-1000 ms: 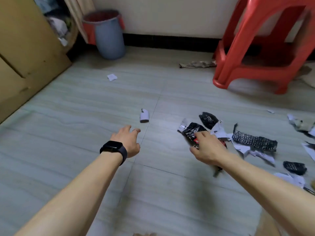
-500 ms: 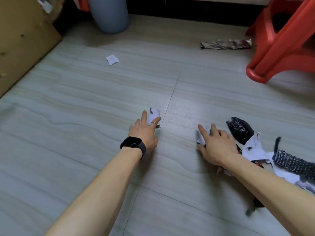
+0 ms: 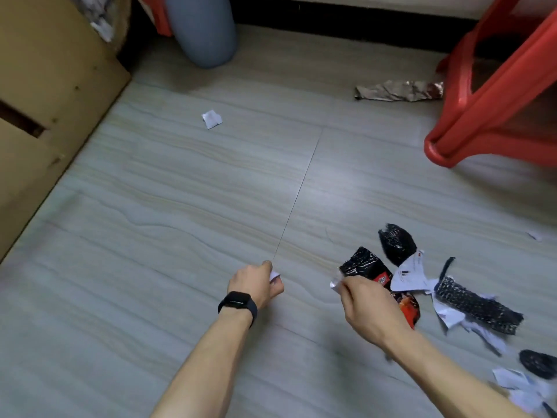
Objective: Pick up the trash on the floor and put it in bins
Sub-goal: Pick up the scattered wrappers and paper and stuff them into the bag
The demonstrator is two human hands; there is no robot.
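Note:
My left hand (image 3: 256,285), with a black watch on the wrist, is curled round a small white paper scrap (image 3: 275,276) just above the grey floor. My right hand (image 3: 366,309) grips a black and red snack wrapper (image 3: 366,265) together with a white paper bit (image 3: 335,284). To the right of that hand lie more black wrapper pieces (image 3: 396,242) and torn white papers (image 3: 410,274). A grey bin (image 3: 202,31) stands at the back left by the wall. One more white scrap (image 3: 212,118) lies on the floor in front of the bin.
A red plastic stool (image 3: 488,95) stands at the back right, with a crumpled silvery wrapper (image 3: 398,91) beside its leg. A brown cardboard box (image 3: 45,101) lines the left side. More black and white litter (image 3: 536,363) sits at the lower right edge.
My left hand has closed round the white scrap it was touching and lifted it. My right hand has picked up the black wrapper and a paper bit from the pile.

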